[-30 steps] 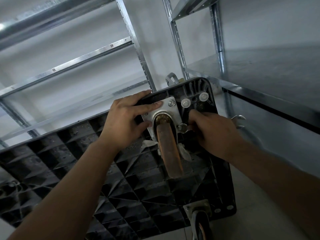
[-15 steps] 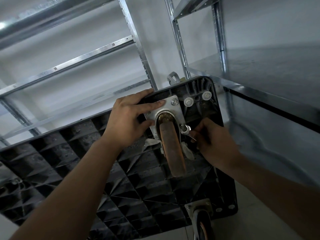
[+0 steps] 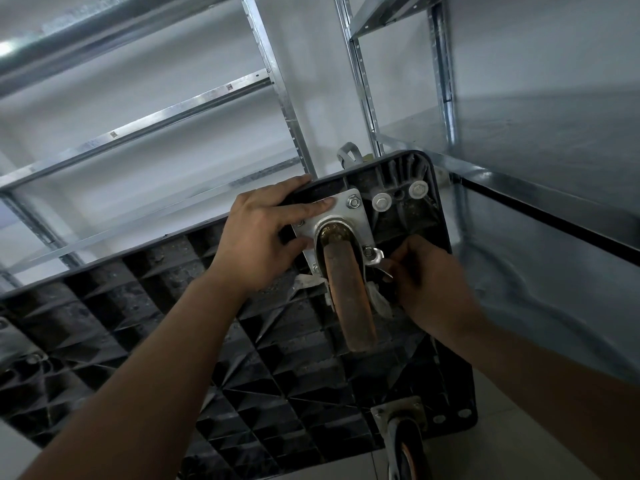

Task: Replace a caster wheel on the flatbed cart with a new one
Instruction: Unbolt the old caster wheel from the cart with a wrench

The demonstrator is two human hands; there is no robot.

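The cart (image 3: 242, 341) stands tipped on edge, ribbed underside toward the person, the worn wheel (image 3: 349, 289) bolted near its upper corner. The wheel looks stiff, fairly heavy and grimy, so its metal plate (image 3: 360, 220) is probably the safest hold. The left hand (image 3: 263, 237) reaches up, fingers straight, pressing that plate. The right hand (image 3: 426, 278), grip clamped, holds a wrench (image 3: 375, 259) on a lower nut.

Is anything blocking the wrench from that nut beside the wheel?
Nothing visible: the right hand holds the wrench already at the nut on the mounting plate; the wheel sits beside it.
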